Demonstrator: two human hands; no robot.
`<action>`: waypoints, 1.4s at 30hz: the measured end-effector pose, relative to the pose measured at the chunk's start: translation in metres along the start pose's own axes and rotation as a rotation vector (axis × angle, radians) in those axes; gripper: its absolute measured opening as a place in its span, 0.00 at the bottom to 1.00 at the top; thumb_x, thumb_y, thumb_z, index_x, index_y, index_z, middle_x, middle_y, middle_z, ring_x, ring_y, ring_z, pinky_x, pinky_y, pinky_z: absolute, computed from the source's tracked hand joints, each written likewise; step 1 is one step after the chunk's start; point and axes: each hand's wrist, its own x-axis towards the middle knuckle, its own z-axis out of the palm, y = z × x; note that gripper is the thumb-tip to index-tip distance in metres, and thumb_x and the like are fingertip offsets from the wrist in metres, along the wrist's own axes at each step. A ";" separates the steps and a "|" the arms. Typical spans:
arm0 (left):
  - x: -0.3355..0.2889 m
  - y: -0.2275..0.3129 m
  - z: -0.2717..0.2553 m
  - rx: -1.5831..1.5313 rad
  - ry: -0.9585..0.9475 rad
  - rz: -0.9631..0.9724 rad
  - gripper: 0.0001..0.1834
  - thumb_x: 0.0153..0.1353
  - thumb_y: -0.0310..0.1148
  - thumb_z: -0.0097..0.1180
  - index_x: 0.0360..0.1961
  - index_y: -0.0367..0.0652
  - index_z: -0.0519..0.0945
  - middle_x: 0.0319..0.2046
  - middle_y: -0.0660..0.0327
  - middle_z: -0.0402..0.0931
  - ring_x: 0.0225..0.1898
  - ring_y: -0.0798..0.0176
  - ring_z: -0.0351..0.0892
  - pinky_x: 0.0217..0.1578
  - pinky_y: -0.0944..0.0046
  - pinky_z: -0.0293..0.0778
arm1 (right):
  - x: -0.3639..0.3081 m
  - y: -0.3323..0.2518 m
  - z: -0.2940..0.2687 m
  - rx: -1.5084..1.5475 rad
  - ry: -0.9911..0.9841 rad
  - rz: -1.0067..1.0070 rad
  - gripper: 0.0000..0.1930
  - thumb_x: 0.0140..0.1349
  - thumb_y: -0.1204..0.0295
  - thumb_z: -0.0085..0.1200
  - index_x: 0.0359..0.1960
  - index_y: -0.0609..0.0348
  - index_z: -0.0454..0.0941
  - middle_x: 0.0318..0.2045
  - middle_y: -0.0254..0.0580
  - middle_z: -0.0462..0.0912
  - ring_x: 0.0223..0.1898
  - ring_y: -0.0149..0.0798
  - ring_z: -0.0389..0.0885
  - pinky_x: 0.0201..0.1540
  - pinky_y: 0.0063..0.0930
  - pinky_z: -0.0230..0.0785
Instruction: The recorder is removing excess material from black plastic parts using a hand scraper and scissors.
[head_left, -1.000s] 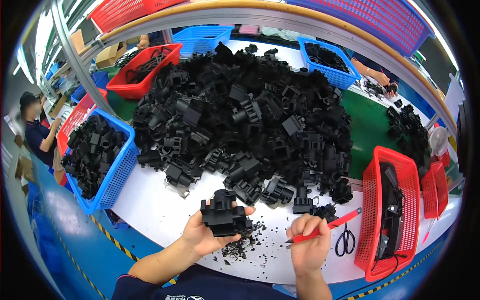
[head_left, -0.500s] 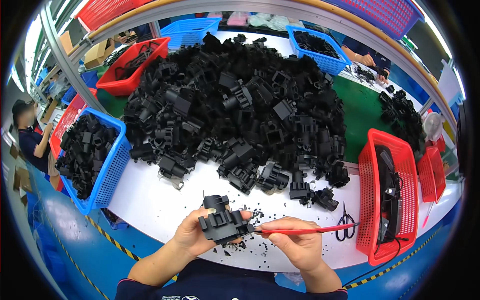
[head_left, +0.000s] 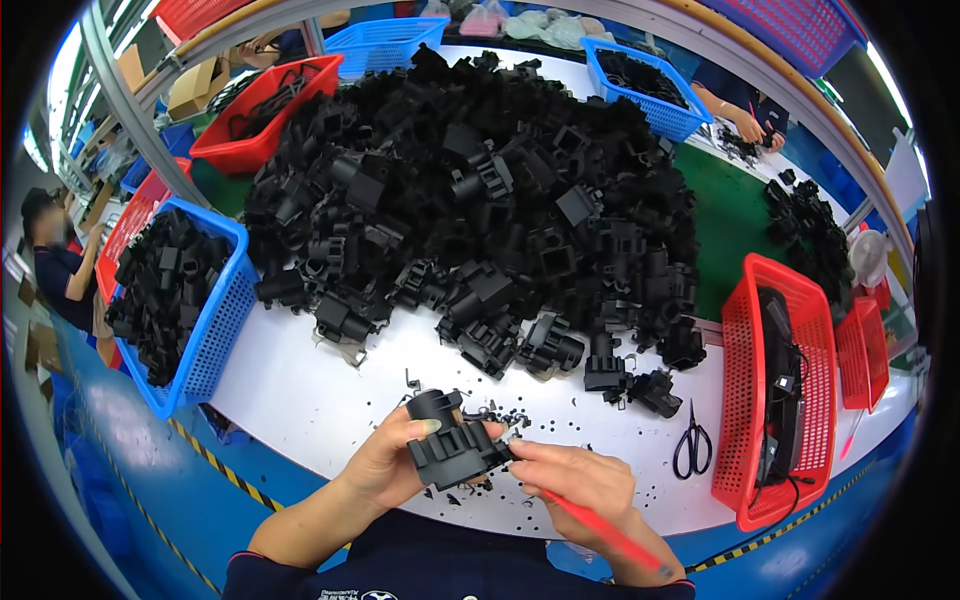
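black part [head_left: 452, 455] in left hand [head_left: 383, 465], lettered shirt [head_left: 440, 560]

The held blocky black part [head_left: 445, 455] looks matt plastic to me, the perforated oblong red basket [head_left: 739, 430] glossier plastic, the flat white tabletop [head_left: 300, 375] smooth, the straight silvery post [head_left: 115, 95] over there metal
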 end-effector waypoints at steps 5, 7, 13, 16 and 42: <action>-0.003 -0.008 -0.002 0.089 0.095 0.074 0.17 0.50 0.36 0.55 0.38 0.37 0.69 0.40 0.43 0.72 0.46 0.49 0.74 0.45 0.54 0.73 | -0.018 0.017 0.020 -0.131 0.064 -0.117 0.07 0.51 0.77 0.54 0.34 0.60 0.77 0.35 0.48 0.80 0.25 0.36 0.80 0.23 0.18 0.72; -0.004 -0.013 -0.006 0.121 0.118 0.111 0.17 0.49 0.36 0.55 0.37 0.37 0.69 0.38 0.46 0.73 0.46 0.48 0.73 0.46 0.54 0.72 | -0.025 0.017 0.031 0.200 0.201 0.117 0.06 0.55 0.76 0.51 0.35 0.62 0.74 0.35 0.50 0.79 0.25 0.36 0.80 0.25 0.20 0.73; -0.006 -0.025 -0.028 0.088 0.136 0.123 0.19 0.47 0.37 0.57 0.37 0.37 0.68 0.36 0.50 0.73 0.46 0.49 0.74 0.47 0.56 0.72 | -0.036 0.019 0.056 1.269 0.450 0.773 0.10 0.64 0.70 0.42 0.41 0.64 0.66 0.37 0.55 0.77 0.25 0.33 0.77 0.28 0.25 0.71; -0.012 -0.029 -0.032 0.109 0.192 0.087 0.20 0.46 0.37 0.58 0.36 0.36 0.68 0.33 0.53 0.73 0.45 0.48 0.74 0.47 0.56 0.72 | -0.046 0.019 0.057 1.304 0.462 0.865 0.10 0.64 0.68 0.42 0.41 0.62 0.66 0.37 0.54 0.77 0.24 0.34 0.76 0.27 0.24 0.69; -0.036 -0.033 -0.046 0.323 0.018 -0.084 0.19 0.45 0.28 0.56 0.41 0.32 0.73 0.36 0.58 0.75 0.40 0.67 0.73 0.44 0.68 0.66 | -0.029 0.009 0.042 0.558 -0.025 0.420 0.07 0.49 0.83 0.54 0.32 0.69 0.77 0.32 0.51 0.80 0.34 0.40 0.80 0.39 0.27 0.72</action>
